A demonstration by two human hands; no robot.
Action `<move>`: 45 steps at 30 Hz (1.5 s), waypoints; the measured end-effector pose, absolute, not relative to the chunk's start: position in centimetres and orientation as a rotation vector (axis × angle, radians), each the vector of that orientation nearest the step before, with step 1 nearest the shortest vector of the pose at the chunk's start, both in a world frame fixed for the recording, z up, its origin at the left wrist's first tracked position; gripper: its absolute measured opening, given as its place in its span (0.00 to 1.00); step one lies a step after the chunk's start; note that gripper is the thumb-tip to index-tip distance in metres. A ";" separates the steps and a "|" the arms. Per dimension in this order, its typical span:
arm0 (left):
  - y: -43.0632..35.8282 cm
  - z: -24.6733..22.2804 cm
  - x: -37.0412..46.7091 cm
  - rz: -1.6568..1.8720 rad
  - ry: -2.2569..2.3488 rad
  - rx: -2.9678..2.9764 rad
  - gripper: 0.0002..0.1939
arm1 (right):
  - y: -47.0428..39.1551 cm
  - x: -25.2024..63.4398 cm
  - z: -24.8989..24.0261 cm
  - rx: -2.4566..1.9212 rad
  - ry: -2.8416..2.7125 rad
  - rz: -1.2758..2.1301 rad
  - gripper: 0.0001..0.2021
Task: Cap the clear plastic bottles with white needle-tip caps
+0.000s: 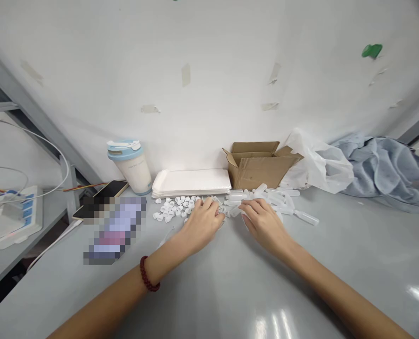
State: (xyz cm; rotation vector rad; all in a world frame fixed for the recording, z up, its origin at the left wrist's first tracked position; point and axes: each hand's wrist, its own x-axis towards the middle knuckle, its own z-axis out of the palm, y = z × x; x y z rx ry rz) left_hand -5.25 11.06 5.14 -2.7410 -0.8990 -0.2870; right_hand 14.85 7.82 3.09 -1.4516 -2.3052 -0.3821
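My left hand (pixel 202 225) is closed, fingers curled and pressed together over small clear pieces beside the white caps; anything between its fingertips is hidden. A loose pile of small white caps (pixel 168 209) lies just left of it. My right hand (pixel 264 223) leans over the clear plastic tubes (pixel 283 202), fingers bent and slightly spread, thumb apart from them. Its fingertips come close to several tubes, and I see none gripped. One clear tube (pixel 306 217) lies at the right edge of that pile.
Behind the hands are a stack of white packets (pixel 193 181) and an open cardboard box (pixel 258 172). A plastic bag (pixel 317 162) and blue cloth (pixel 386 167) lie right. At left stand a lidded cup (pixel 131 167), a dark phone (pixel 101 200) and a pixelated object (pixel 115 230).
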 end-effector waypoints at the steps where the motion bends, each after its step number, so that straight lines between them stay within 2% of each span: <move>1: 11.1 5.1 -5.1 -0.285 -0.890 -2.740 0.10 | 7.8 14.8 3.1 -1.466 -2.304 -0.379 0.11; 8: 8.6 6.0 -7.3 -0.382 -0.965 -2.725 0.09 | 8.2 14.2 2.7 -1.505 -2.399 -0.461 0.15; 13: 6.3 6.2 -9.6 -0.870 -1.231 -2.816 0.07 | 8.5 13.5 2.4 -1.440 -2.493 -0.527 0.18; 19: 5.6 6.3 -10.6 -1.107 -1.514 -2.896 0.06 | 8.3 13.1 2.7 -1.357 -2.546 -0.618 0.17; 23: 5.6 6.3 -10.7 -1.257 -1.627 -2.911 0.05 | 8.1 13.9 3.4 -1.297 -2.341 -0.615 0.13; 27: 5.3 6.5 -10.6 -1.443 -1.851 -2.926 0.04 | 7.3 14.0 4.4 -1.205 -1.999 -0.352 0.06; 30: 5.3 6.9 -10.5 -1.656 -2.200 -2.921 0.03 | 5.9 13.1 5.1 -1.194 -1.803 0.058 0.03; 34: 5.4 7.0 -10.4 -2.145 -2.570 -2.913 0.06 | 3.9 11.1 5.5 -1.149 -1.654 0.722 0.05; 38: 5.5 7.0 -10.4 -2.479 -2.682 -2.867 0.09 | 2.7 9.8 5.3 -1.121 -1.550 0.981 0.05; 41: 5.4 7.1 -10.2 -2.484 -2.678 -2.932 0.09 | 2.4 9.6 5.2 -1.122 -1.524 1.032 0.06; 45: 5.2 7.1 -9.9 -2.261 -2.719 -3.053 0.07 | 2.4 9.6 5.3 -1.105 -1.530 1.075 0.06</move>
